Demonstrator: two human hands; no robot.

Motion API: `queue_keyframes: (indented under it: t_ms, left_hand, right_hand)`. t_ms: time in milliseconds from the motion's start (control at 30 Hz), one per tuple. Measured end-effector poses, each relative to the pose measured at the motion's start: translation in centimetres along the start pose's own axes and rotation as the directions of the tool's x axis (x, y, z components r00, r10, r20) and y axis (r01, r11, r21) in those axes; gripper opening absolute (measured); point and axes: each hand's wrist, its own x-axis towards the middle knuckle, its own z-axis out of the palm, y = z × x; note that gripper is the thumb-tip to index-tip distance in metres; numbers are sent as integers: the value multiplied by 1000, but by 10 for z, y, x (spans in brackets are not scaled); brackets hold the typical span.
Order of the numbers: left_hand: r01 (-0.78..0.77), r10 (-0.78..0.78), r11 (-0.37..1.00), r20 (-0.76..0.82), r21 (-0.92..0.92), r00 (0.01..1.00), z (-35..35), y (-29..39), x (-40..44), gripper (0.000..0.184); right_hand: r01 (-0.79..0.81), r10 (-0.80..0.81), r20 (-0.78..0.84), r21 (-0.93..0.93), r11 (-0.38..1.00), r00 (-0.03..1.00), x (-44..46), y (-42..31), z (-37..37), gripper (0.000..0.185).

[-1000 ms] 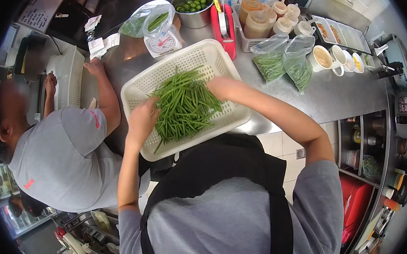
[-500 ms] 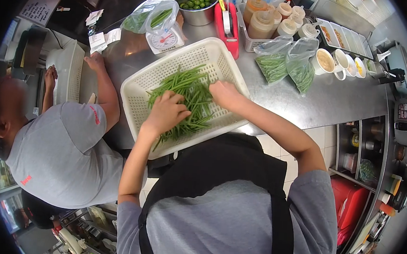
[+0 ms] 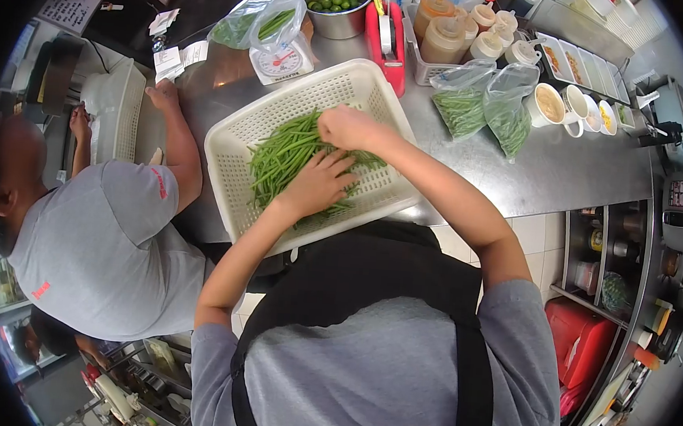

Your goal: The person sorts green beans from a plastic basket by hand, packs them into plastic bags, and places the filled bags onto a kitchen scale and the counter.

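Observation:
Cut green beans (image 3: 282,157) lie heaped in a white perforated plastic basket (image 3: 232,130) on the steel counter in front of me. My left hand (image 3: 320,181) rests on the near right side of the heap, palm down with its fingers spread. Just beyond it, my right hand (image 3: 349,128) is closed at the top of the heap, fingertips curled down among the beans. The fingers partly hide what they grip. Some beans show under and between both hands, at the basket's right half.
Behind the basket stand a kitchen scale (image 3: 281,62) with bagged beans, a pot of limes (image 3: 336,7) and a red tape dispenser (image 3: 386,50). Bagged beans (image 3: 459,110), sauce bottles (image 3: 443,38) and cups (image 3: 549,103) line the right. A co-worker (image 3: 110,244) stands close on my left.
My right hand has moved left, from the basket's right side onto the heap. My left hand has shifted right and its fingers have spread. Beans have shifted under them.

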Motion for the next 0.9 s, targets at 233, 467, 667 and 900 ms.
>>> queue_keyframes:
  t_ms: [233,467,667,900]
  left_hand:
    - [264,-281,942,55,206,958,-27,-8,-31,30]
    - [442,-448,882,-2,165,894,-39,-14,-58,23]
    - [508,-534,832,76,224,842,-42,-11,-30,15]
    - [409,-406,876,-65,255,911,5,-30,-1,19]
  right_hand:
    - [-47,57,27,-284,958,998,-27,37,18,14]
    - [-51,119,188,-332,942,975,-23,37,22,32]
    - [-121,170,148,-292,949,974,-25,20,22,45]
    - [-200,232,58,-336,920,971,-19,-1,39,63]
